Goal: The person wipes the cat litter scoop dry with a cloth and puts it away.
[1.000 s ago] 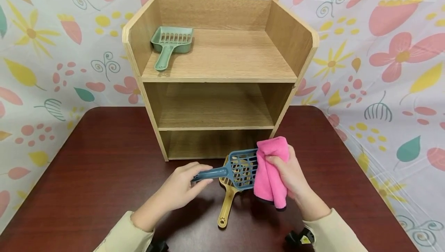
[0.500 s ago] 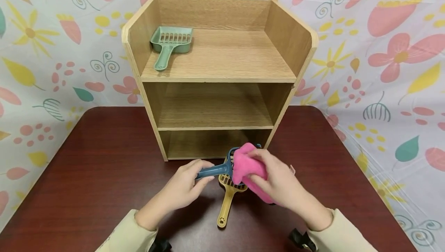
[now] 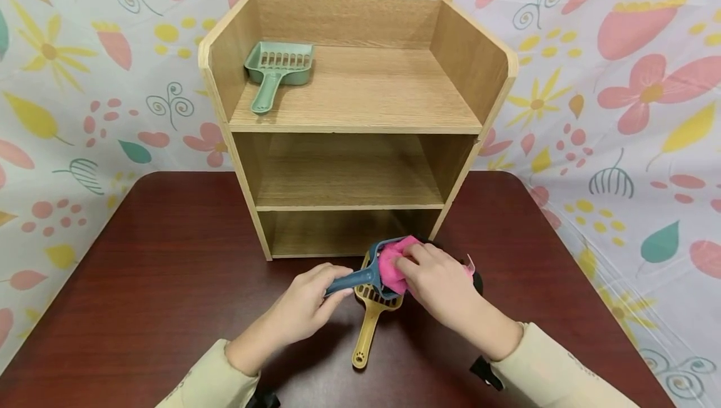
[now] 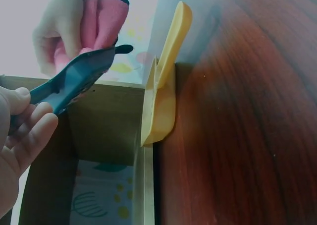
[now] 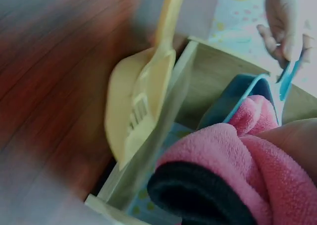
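Observation:
My left hand [image 3: 306, 301] grips the handle of a blue slotted litter scoop [image 3: 355, 280], held up over the table. With bunched fingers, my right hand [image 3: 439, 283] presses a pink cloth [image 3: 394, 264] into the scoop's bowl, hiding most of its slots. In the right wrist view, the dark-edged cloth [image 5: 213, 150] bulges out below the blue scoop [image 5: 237, 98]. Beneath it, a yellow litter scoop [image 3: 368, 326] lies on the table, handle toward me, its head partly covered by the blue one. The left wrist view shows this yellow scoop [image 4: 163, 91] beside the shelf's front edge.
A wooden shelf unit [image 3: 349, 127] stands at the back of the dark red table [image 3: 169, 295]. On its top board at the left sits a green litter scoop [image 3: 276, 73]. A patterned curtain [image 3: 631, 164] hangs behind and along the sides.
My right hand has moved left with the cloth, from the scoop's far edge into its bowl, and the cloth is now bunched up. My left hand keeps its grip, shifting slightly right.

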Demonstrator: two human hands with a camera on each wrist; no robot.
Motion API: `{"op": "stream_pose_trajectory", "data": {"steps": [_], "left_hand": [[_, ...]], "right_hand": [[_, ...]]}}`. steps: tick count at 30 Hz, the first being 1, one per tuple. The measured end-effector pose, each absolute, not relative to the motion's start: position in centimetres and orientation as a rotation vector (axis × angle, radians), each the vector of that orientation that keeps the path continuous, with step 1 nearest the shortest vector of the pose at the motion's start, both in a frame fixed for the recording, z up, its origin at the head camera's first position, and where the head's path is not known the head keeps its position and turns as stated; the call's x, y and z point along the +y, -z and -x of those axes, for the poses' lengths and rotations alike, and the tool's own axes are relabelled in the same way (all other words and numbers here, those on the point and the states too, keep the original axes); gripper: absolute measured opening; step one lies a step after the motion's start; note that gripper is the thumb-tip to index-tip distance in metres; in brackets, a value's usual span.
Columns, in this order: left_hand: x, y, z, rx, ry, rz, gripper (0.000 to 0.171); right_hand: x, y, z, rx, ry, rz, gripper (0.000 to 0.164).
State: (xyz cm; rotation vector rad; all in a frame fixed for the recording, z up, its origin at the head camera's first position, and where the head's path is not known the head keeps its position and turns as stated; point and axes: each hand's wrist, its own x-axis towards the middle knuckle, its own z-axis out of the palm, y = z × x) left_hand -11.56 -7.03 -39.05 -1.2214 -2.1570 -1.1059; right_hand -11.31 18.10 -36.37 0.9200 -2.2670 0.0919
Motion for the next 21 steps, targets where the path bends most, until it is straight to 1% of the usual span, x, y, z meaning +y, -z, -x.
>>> {"op": "stream_pose_trajectory", "data": {"steps": [9,15,21], "left_hand": [[-7.4,39.7,11.7,-2.189,1.126,1.166,0.02],[-7.0,39.5,11.6,-2.222,1.184,1.136,0.02],[-6.6,39.2,11.2,-2.221,1.218,1.173,0.02]], "right_hand": [[19.2,35.6,11.3,-2.348,0.051,-0.871,0.025],[18.1,34.9,10.3,-2.318,0.043,-0.905,0.031],[17.6,35.4,10.3,-2.369,0.066,-0.897,0.036]]}}
